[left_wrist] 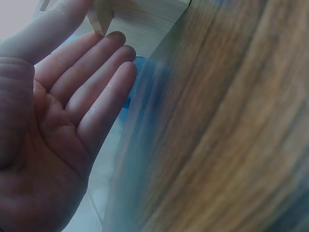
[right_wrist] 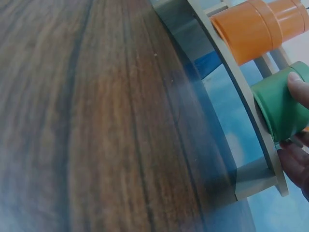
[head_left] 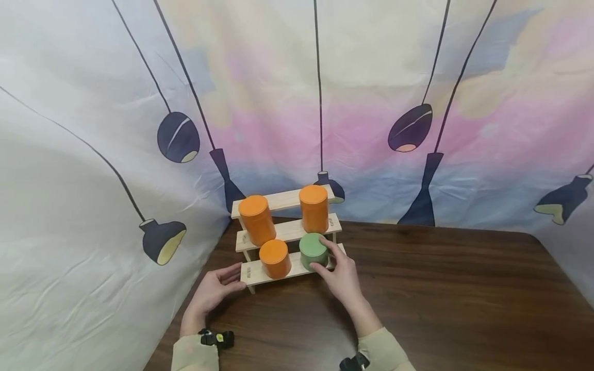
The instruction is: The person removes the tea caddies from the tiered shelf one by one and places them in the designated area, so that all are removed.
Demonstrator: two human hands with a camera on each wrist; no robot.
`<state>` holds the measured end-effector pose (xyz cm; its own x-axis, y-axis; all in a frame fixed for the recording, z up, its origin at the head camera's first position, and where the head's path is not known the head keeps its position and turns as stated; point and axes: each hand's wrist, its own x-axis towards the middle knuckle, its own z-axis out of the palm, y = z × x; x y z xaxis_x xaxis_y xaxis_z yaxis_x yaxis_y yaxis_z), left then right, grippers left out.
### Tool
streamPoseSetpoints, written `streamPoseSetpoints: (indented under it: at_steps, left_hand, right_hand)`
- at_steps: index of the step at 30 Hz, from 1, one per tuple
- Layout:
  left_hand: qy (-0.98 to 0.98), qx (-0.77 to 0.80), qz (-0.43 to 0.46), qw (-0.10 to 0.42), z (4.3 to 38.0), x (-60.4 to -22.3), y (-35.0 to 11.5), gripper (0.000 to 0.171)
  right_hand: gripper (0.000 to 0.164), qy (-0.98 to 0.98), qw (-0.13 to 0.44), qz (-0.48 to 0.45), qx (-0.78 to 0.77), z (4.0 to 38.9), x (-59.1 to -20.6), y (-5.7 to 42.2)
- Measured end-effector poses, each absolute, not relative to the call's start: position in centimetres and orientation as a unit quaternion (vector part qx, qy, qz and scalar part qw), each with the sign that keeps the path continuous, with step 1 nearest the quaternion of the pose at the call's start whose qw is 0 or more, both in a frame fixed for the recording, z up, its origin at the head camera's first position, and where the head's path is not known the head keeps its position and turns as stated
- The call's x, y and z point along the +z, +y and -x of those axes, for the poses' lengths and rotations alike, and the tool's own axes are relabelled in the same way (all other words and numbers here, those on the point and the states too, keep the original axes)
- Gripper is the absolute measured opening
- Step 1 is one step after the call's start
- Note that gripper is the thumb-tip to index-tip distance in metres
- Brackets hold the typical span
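Note:
A three-tier wooden stand (head_left: 289, 234) carries round lidded canisters. On its lowest tier a green canister (head_left: 313, 252) stands at the right, gripped between the thumb and fingers of my right hand (head_left: 342, 273). Up close, the right wrist view has the right thumb lying on the side of the green canister (right_wrist: 282, 104), its base at the plank. Left of it on that tier is a short orange canister (head_left: 275, 259). My left hand (head_left: 211, 291) is at the stand's lower left end, fingertips and thumb right at the plank. Its fingers look nearly straight in the left wrist view.
Two taller orange canisters, one on the left (head_left: 257, 220) and one on the right (head_left: 314, 209), stand on the middle tier. A dark wooden table (head_left: 464, 288) bears the stand. Behind hangs a cloth backdrop (head_left: 371, 103) printed with lamps.

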<state>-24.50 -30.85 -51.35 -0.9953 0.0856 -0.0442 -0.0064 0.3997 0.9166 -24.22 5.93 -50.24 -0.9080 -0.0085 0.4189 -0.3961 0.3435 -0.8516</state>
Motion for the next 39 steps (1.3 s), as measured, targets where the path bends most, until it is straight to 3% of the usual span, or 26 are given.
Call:
streamPoseSetpoints:
  at_steps: [20, 31, 39]
  left_hand:
    - [0.833, 0.552, -0.015, 0.043, 24.78, -52.05, -30.89, 0.075]
    - [0.842, 0.538, -0.024, 0.039, 24.78, -51.89, -30.87, 0.076]
    - [0.844, 0.536, -0.015, 0.037, 24.57, -51.87, -31.05, 0.075]
  right_hand:
    - [0.064, -0.797, 0.160, -0.129, 0.567, 24.26, -50.13, 6.56]
    - [0.088, -0.803, 0.166, -0.110, 0.561, 24.36, -50.14, 6.41]
    - [0.079, -0.800, 0.160, -0.102, 0.569, 24.31, -50.27, 6.31]
